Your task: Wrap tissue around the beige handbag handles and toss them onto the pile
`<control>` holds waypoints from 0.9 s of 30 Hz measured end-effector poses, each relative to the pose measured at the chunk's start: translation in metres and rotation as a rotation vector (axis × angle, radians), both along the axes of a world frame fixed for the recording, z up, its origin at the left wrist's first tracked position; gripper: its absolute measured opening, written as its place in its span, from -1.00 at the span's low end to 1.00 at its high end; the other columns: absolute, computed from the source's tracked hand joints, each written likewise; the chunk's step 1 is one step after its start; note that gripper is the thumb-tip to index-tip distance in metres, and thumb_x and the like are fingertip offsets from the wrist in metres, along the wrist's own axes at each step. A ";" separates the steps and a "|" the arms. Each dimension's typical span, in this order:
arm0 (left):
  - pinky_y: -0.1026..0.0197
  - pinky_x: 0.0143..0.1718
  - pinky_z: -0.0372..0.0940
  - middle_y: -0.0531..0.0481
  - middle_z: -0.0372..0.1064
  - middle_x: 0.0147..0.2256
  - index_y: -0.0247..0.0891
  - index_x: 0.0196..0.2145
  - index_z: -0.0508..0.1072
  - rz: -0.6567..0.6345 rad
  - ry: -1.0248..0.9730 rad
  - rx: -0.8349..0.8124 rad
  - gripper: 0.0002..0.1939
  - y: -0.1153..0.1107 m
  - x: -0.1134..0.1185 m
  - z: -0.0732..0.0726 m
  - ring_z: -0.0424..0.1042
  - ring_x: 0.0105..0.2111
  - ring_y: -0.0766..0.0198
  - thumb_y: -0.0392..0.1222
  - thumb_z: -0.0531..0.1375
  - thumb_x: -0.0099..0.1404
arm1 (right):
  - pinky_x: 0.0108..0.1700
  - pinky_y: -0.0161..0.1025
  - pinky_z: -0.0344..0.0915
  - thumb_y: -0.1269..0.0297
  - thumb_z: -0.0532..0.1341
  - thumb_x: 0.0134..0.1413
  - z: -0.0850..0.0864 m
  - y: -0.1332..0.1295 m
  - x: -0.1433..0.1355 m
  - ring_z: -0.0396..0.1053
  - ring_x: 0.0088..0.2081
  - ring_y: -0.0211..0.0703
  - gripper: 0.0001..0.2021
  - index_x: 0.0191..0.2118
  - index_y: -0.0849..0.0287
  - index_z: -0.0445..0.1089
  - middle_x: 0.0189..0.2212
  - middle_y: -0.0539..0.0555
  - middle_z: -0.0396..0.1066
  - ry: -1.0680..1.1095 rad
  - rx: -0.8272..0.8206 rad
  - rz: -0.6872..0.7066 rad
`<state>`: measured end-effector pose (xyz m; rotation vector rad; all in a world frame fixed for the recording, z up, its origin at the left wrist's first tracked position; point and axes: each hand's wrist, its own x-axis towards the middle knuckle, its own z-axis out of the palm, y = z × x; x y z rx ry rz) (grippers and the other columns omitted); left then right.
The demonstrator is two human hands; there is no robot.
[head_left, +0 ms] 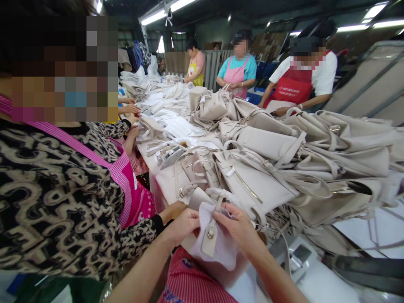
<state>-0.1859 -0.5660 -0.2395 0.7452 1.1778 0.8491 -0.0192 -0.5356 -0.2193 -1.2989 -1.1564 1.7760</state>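
Note:
In front of me, low in the view, is a beige handbag (225, 271) with thin white wrapping sheet (225, 250) spread over it. A beige strap tab with a metal clasp (210, 232) lies on the sheet. My left hand (184, 225) is closed in a pinch on the sheet's left edge. My right hand (238, 223) is closed at the upper right, thumb on the sheet beside the tab and fingers behind it. A co-worker's hand (173, 210) is just behind my left hand, partly hidden.
Beige handbags (268, 139) are heaped across the table ahead and to the right. A grey metal device (170, 155) stands on the table, another metal device (296, 256) by my right forearm. A co-worker (63, 189) is close on my left; several others work across the table.

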 end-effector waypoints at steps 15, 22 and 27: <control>0.31 -0.61 -0.01 0.15 0.22 -0.68 -0.29 -0.61 0.38 0.086 -0.125 -0.007 -0.58 0.010 0.039 0.005 0.11 -0.69 0.46 0.09 0.43 -0.14 | -0.08 -0.09 0.45 0.13 0.55 -0.35 -0.014 -0.078 0.027 0.53 -0.16 0.05 -0.32 -0.01 0.20 0.44 -0.14 0.20 0.57 0.458 -0.234 -0.206; 0.34 -0.59 0.03 0.12 0.30 -0.62 -0.28 -0.50 0.41 0.177 -0.158 -0.013 -0.71 0.004 0.058 0.001 0.20 -0.63 0.43 -0.08 0.37 -0.11 | -0.33 -0.25 0.46 0.19 0.52 -0.28 -0.027 -0.107 0.037 0.55 -0.34 -0.10 -0.56 -0.20 0.21 0.51 -0.29 0.16 0.59 0.385 -0.448 -0.104; 0.32 -0.56 0.13 0.15 0.30 -0.61 -0.24 -0.37 0.40 0.263 -0.196 -0.036 -0.66 0.002 0.076 0.008 0.27 -0.61 0.36 0.00 0.33 -0.07 | 0.09 0.09 0.35 0.12 0.57 -0.55 -0.032 -0.101 0.016 0.46 0.05 0.22 -0.20 0.01 0.08 0.44 -0.05 0.21 0.55 0.499 -0.157 -0.162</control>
